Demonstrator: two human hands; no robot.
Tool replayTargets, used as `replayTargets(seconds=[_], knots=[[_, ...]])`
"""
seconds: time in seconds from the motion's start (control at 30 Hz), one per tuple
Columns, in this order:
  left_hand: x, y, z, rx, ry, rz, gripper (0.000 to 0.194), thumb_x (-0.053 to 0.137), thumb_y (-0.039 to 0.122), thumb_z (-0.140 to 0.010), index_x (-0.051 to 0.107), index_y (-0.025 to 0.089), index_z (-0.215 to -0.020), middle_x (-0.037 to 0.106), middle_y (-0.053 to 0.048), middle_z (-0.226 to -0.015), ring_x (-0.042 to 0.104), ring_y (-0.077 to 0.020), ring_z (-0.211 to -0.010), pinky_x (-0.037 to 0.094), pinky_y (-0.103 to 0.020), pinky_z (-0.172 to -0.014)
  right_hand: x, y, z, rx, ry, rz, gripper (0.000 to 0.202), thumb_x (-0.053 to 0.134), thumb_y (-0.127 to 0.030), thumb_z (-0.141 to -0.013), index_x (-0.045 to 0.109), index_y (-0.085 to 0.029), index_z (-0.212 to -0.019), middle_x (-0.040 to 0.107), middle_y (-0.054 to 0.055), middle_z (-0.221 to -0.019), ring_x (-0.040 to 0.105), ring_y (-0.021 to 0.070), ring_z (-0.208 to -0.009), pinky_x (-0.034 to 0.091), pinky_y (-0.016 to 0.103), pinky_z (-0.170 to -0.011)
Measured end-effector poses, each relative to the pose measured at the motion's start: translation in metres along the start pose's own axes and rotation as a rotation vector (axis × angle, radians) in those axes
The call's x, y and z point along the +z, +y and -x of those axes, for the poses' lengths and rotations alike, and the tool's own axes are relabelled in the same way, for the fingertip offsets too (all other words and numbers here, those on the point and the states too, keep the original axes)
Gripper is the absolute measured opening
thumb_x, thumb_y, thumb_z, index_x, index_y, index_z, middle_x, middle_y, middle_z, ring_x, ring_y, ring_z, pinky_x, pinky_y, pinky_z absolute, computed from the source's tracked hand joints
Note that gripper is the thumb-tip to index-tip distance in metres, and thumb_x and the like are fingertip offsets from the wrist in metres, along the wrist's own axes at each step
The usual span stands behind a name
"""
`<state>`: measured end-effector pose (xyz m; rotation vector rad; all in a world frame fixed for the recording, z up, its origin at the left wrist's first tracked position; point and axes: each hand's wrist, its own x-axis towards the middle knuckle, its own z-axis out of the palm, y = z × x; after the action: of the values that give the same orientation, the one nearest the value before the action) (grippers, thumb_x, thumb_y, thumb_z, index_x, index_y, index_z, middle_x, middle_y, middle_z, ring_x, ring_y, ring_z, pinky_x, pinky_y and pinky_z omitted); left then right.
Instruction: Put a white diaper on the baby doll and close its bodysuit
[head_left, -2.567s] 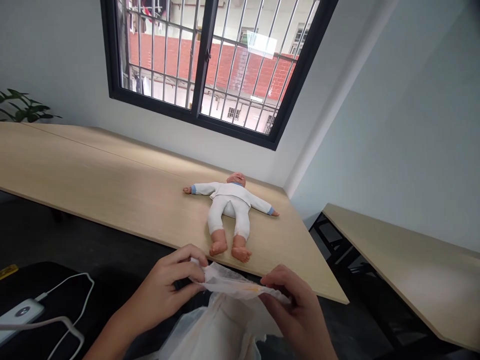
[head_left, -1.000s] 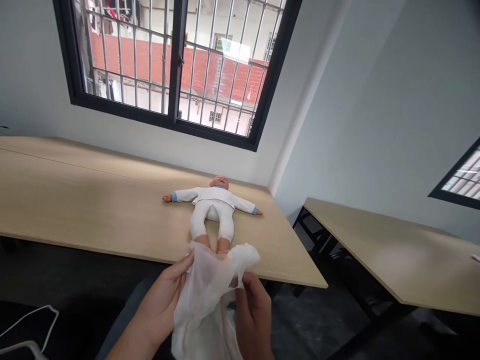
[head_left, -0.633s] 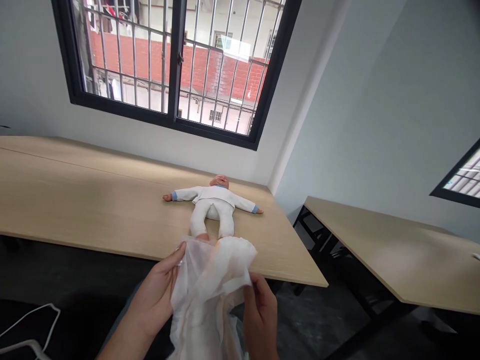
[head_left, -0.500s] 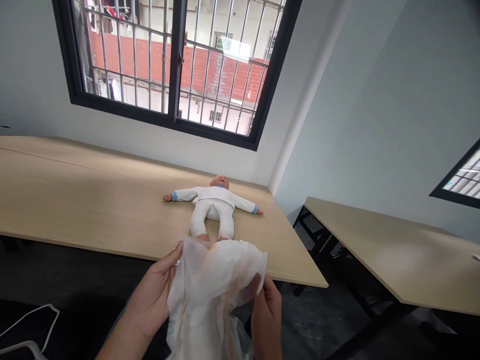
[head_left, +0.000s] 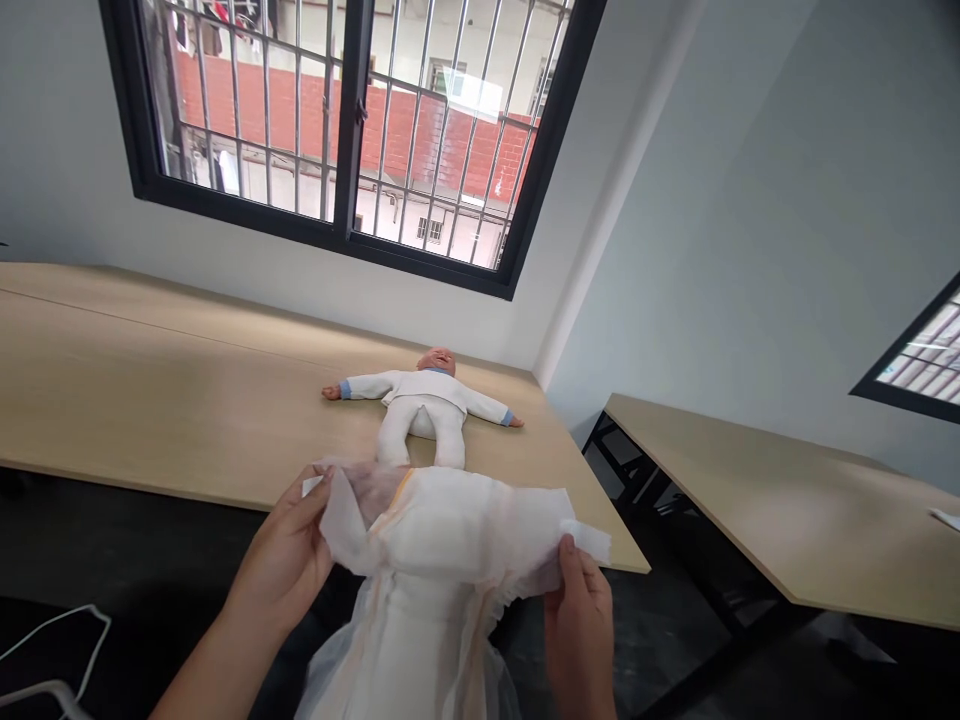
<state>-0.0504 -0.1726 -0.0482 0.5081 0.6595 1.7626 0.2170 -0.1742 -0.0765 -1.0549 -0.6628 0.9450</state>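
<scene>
A white disposable diaper point(head_left: 442, 530) is stretched between my two hands, its upper end spread wide and its lower end hanging out of the frame. My left hand point(head_left: 289, 545) pinches the left side flap. On the other side, the right flap is gripped between thumb and fingers of my right hand point(head_left: 581, 605), where a white fastening tab sticks out to the right. Beyond the diaper a baby doll point(head_left: 427, 400) in white clothes with blue cuffs lies on its back on the table, arms out. The diaper hides its feet.
The doll lies on a long wooden table point(head_left: 187, 390) against the wall below a barred window point(head_left: 345, 130). Another wooden table point(head_left: 750, 490) stands to the right, past a gap. White wire-like pieces point(head_left: 94, 640) are at the lower left.
My hands have moved apart, left hand leftward and right hand rightward. The diaper's bunched upper end is now opened out, and its right tab shows. The doll has not moved.
</scene>
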Motion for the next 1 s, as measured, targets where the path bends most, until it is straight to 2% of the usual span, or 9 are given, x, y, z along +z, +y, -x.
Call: replayTargets(seconds=[0.1, 0.2, 0.3, 0.43, 0.6, 0.73, 0.83, 0.9, 1.0], knots=[[-0.008, -0.007, -0.008, 0.126, -0.082, -0.191, 0.029, 0.081, 0.015, -0.066, 0.057, 0.02, -0.081, 0.06, 0.006, -0.068, 0.056, -0.0082, -0.055, 0.047, -0.015, -0.05, 0.001, -0.003, -0.003, -0.001, -0.026, 0.006, 0.046, 0.078, -0.055, -0.069, 0.07, -0.016, -0.09, 0.073, 0.006, -0.092, 0.068, 0.0229, -0.086, 0.058, 0.029, -0.067], [-0.014, -0.014, -0.019, 0.265, -0.13, -0.421, 0.028, 0.079, 0.014, -0.063, 0.057, 0.019, -0.08, 0.058, 0.007, -0.068, 0.052, -0.0085, -0.057, 0.043, -0.016, -0.051, 0.003, -0.004, -0.008, -0.003, -0.045, 0.017, 0.044, 0.077, -0.055, -0.07, 0.069, -0.016, -0.09, 0.071, 0.005, -0.087, 0.066, 0.0196, -0.077, 0.054, 0.027, -0.06], [-0.018, -0.02, -0.03, 0.275, -0.138, -0.535, 0.024, 0.075, 0.02, -0.068, 0.06, 0.019, -0.086, 0.062, 0.004, -0.074, 0.053, -0.011, -0.061, 0.045, -0.019, -0.055, 0.003, -0.001, -0.02, 0.016, -0.047, 0.03, 0.041, 0.078, -0.054, -0.068, 0.065, -0.017, -0.082, 0.064, 0.0, -0.075, 0.057, 0.0135, -0.062, 0.047, 0.023, -0.051], [-0.014, -0.028, -0.049, 0.252, -0.181, -0.642, 0.019, 0.069, 0.027, -0.072, 0.058, 0.018, -0.085, 0.059, 0.004, -0.071, 0.051, -0.0113, -0.059, 0.043, -0.02, -0.055, -0.003, 0.007, -0.052, 0.035, -0.099, 0.139, 0.043, 0.076, -0.056, -0.069, 0.052, -0.019, -0.067, 0.044, -0.007, -0.059, 0.038, 0.0089, -0.052, 0.036, 0.022, -0.045], [0.0, -0.032, -0.082, 0.365, -0.189, -1.103, 0.009, 0.055, 0.027, -0.079, 0.057, 0.021, -0.085, 0.058, 0.004, -0.067, 0.053, -0.0138, -0.056, 0.038, -0.022, -0.054, -0.008, 0.016, -0.098, -0.127, -0.089, 0.43, 0.042, 0.061, -0.057, -0.08, 0.045, -0.021, -0.064, 0.038, -0.006, -0.059, 0.035, 0.0108, -0.055, 0.031, 0.024, -0.049], [0.005, -0.035, -0.099, 0.392, -0.189, -1.519, 0.014, 0.049, 0.032, -0.088, 0.058, 0.022, -0.087, 0.06, 0.001, -0.066, 0.058, -0.0177, -0.059, 0.036, -0.025, -0.056, -0.007, 0.025, -0.117, -0.28, -0.077, 0.695, 0.039, 0.049, -0.049, -0.087, 0.038, -0.022, -0.06, 0.035, -0.006, -0.056, 0.034, 0.0123, -0.055, 0.028, 0.026, -0.052], [0.008, -0.037, -0.1, 0.467, -0.191, -1.702, 0.013, 0.051, 0.025, -0.086, 0.059, 0.022, -0.095, 0.063, -0.003, -0.074, 0.061, -0.0216, -0.071, 0.038, -0.027, -0.061, -0.004, 0.032, -0.123, -0.364, -0.095, 0.955, 0.037, 0.043, -0.043, -0.09, 0.037, -0.023, -0.06, 0.041, -0.003, -0.054, 0.04, 0.0147, -0.056, 0.029, 0.028, -0.055], [0.01, -0.036, -0.1, 0.544, -0.216, -1.746, 0.025, 0.053, 0.017, -0.08, 0.06, 0.021, -0.104, 0.064, -0.006, -0.086, 0.062, -0.0235, -0.083, 0.042, -0.029, -0.068, -0.002, 0.034, -0.127, -0.39, -0.126, 1.13, 0.036, 0.039, -0.04, -0.092, 0.042, -0.022, -0.061, 0.052, 0.001, -0.06, 0.047, 0.0168, -0.06, 0.03, 0.028, -0.058], [0.016, -0.03, -0.101, 0.673, -0.365, -1.694, 0.046, 0.053, 0.006, -0.071, 0.061, 0.02, -0.115, 0.061, -0.01, -0.111, 0.059, -0.025, -0.103, 0.047, -0.033, -0.083, 0.001, 0.036, -0.134, -0.365, -0.163, 1.261, 0.034, 0.038, -0.035, -0.093, 0.05, -0.02, -0.065, 0.063, 0.007, -0.071, 0.05, 0.0181, -0.065, 0.029, 0.028, -0.059]])
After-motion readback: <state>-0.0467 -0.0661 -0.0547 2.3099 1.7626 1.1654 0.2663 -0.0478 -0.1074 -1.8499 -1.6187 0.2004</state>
